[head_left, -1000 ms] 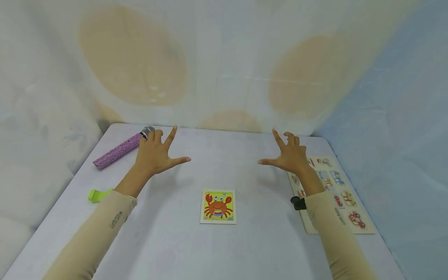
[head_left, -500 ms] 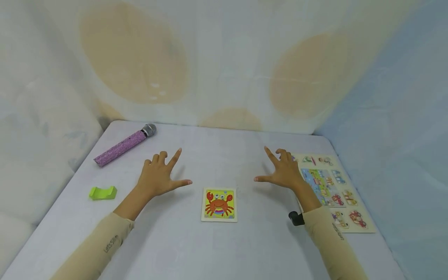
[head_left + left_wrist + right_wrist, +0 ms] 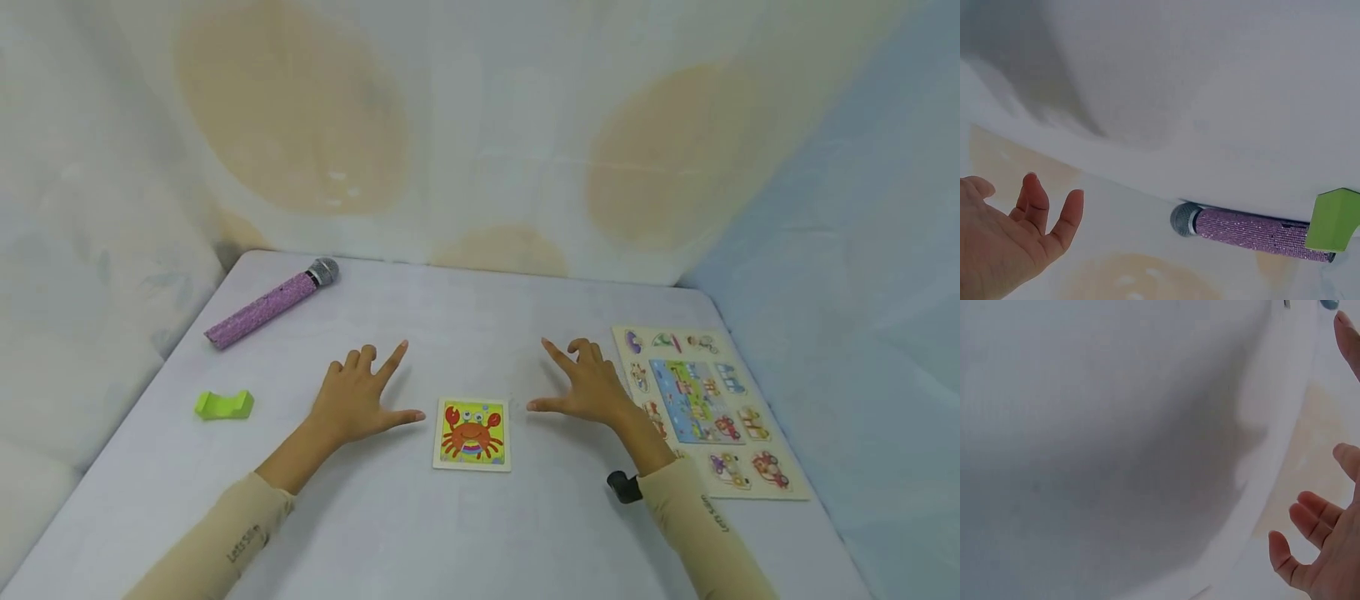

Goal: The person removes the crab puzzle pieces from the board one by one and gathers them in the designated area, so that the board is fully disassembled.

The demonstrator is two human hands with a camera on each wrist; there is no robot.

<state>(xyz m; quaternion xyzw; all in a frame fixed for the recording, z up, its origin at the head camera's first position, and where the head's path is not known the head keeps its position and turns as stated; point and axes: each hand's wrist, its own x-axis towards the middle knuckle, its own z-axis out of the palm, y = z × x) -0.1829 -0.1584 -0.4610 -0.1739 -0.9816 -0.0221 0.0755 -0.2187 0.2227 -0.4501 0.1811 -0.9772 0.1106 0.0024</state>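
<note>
A small square crab puzzle (image 3: pixel 472 435) in a pale frame lies on the table between the two hands. To its left, my left hand (image 3: pixel 360 400) hovers with thumb and forefinger spread and holds nothing. My right hand (image 3: pixel 587 387) mirrors it on the other side, thumb pointing at the puzzle, also holding nothing. Neither hand touches the puzzle in the head view. In the left wrist view, the left hand (image 3: pixel 1010 240) shows loosely bent fingers. Several fingers of the right hand (image 3: pixel 1329 550) show at the right edge of the right wrist view.
A purple glittery microphone (image 3: pixel 272 304) lies at the back left of the table (image 3: pixel 450 542). Nearer sits a lime-green stand-like block (image 3: pixel 224 406). On the right lies a large picture puzzle board (image 3: pixel 738 479), partly behind the right forearm. Cloth walls (image 3: pixel 502 125) rise around the table.
Both hands have come lower and nearer the crab puzzle, the left moving rightward and the right leftward. The microphone and green block are now uncovered. Nothing has been picked up.
</note>
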